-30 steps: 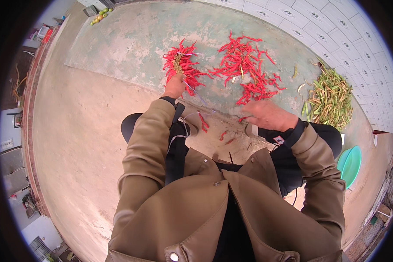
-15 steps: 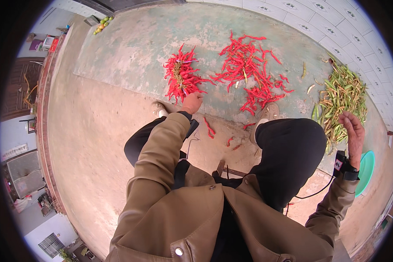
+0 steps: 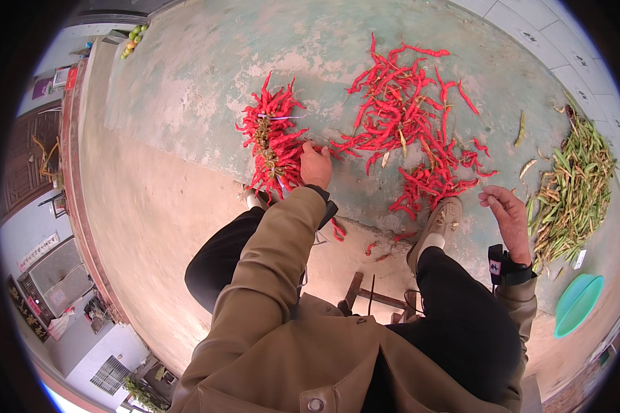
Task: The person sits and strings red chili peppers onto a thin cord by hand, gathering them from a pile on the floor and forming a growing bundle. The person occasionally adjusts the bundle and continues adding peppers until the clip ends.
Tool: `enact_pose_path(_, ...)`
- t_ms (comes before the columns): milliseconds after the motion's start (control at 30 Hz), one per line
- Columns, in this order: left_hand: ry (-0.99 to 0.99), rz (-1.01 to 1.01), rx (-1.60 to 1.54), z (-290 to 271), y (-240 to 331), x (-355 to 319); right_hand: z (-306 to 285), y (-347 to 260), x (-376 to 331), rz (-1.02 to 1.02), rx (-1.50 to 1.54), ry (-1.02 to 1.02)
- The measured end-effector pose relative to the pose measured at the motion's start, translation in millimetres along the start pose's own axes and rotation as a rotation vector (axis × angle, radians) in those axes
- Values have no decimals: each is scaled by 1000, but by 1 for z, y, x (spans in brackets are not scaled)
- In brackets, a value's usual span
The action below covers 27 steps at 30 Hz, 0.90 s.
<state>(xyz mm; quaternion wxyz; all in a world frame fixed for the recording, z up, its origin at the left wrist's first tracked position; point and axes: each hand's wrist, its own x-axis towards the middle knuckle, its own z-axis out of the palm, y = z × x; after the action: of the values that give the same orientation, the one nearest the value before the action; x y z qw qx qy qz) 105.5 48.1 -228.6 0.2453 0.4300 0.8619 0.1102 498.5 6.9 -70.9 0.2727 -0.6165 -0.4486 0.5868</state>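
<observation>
View from above, ground level. Your left hand (image 3: 315,165) was closed on the right edge of a tied bunch of red chillies (image 3: 274,138) lying on the concrete floor (image 3: 186,89); the fingers curled around the stems, though how firmly cannot be told. Your right hand (image 3: 508,215) hung raised and half open beside your right knee, fingers loosely bent, holding nothing visible, between the loose red chillies (image 3: 410,131) and the heap of green pods (image 3: 575,186). A few stray chillies (image 3: 339,230) lay near your right shoe (image 3: 439,224), which rested at the edge of the loose spread. A green basin (image 3: 577,303) stood well apart at the right.

Risk, as judged: a one-handed pull on the bunch could loosen its tie and shed chillies, since only one side was gripped. A shift of the shoe could crush those beneath or beside it. Reaching further forward from the low stool (image 3: 365,297) could unbalance you.
</observation>
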Motion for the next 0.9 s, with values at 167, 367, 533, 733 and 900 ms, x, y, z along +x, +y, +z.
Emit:
enact_pose_path(167, 14, 238, 99, 16, 25, -9, 24, 18, 21, -31, 52, -112)
enact_pose_path(367, -167, 692, 35, 49, 44, -50, 36, 32, 23, 42, 132, -137)
enact_pose_path(533, -295, 584, -206, 71, 42, -93, 41, 48, 27, 0, 179, -173)
enact_pose_path(733, -390, 419, -447, 41, 36, -107, 50, 58, 30, -2, 134, -186)
enact_pose_path(900, -718, 352, -580, 20, 74, -154, 72, 54, 27, 16, 133, -267)
